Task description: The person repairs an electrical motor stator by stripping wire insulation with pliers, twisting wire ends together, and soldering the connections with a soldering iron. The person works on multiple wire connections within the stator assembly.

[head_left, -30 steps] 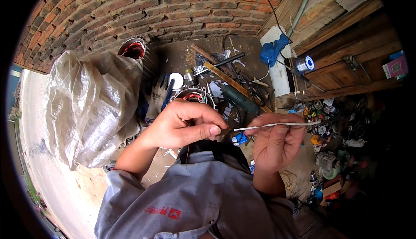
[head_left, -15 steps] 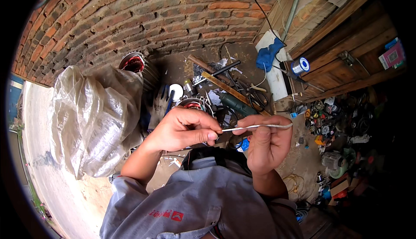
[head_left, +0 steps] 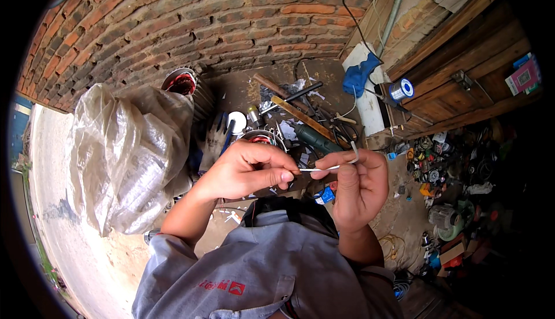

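A thin white sleeve-like strand [head_left: 355, 151] is stretched between my hands, too slim to tell whether it is tubing or wire. My left hand [head_left: 248, 171] pinches one end between thumb and fingers. Gripped by my right hand [head_left: 359, 189] between thumb and fingers, the strand's other end bends and points up away from me. Just beyond my left hand, partly hidden by it, sits a round metal motor part with red windings [head_left: 263, 138]. A dark green cylindrical power tool [head_left: 317, 140] lies on the bench behind my right hand.
Hammer-like tools and a yellow wooden bar [head_left: 292, 111] clutter the bench. Work gloves [head_left: 215, 140] lie beside a white round lid [head_left: 236, 120]. At left stands a large plastic sack [head_left: 130, 157]; a solder spool [head_left: 401, 89] is at right. A brick wall [head_left: 231, 24] rises behind.
The strand's free end in my right hand has swung from lying along the fingers to bending upward. My left hand stays nearly still, keeping its pinch.
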The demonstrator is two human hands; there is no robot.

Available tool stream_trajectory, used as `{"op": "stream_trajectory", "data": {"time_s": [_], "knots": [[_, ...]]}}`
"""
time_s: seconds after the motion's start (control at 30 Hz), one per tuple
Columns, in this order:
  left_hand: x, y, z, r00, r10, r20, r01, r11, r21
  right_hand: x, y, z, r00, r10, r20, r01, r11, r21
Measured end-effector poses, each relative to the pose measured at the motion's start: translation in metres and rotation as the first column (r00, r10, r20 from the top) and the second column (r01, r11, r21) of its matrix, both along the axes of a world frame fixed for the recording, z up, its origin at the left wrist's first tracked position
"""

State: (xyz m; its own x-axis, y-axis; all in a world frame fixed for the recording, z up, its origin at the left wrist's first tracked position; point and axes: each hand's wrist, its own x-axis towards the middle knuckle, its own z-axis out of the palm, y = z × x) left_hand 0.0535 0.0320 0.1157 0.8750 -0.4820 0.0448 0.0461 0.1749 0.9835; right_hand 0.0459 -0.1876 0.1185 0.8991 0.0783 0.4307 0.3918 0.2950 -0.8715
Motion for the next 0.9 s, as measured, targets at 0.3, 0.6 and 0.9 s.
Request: {"op": "stream_trajectory", "data": {"time_s": [0.3, 0.6, 0.9], "knots": [[0.002, -0.003, 0.003, 0.998, 0.024, 0.052, -0.029, 0.994, 0.105, 0.009, -0.006, 0.014, 0.979, 0.083, -0.185, -0.105, 0.988, -0.111], [0.004, -0.007, -0.001, 0.996, 0.080, 0.025, -0.082, 0.991, 0.106, 0.012, -0.005, 0.011, 0.977, 0.039, -0.211, -0.069, 0.988, -0.139], [0.009, -0.012, -0.002, 0.994, 0.069, 0.079, -0.083, 0.978, 0.192, 0.021, -0.010, 0.011, 0.949, 0.067, -0.307, -0.122, 0.979, -0.164]]}}
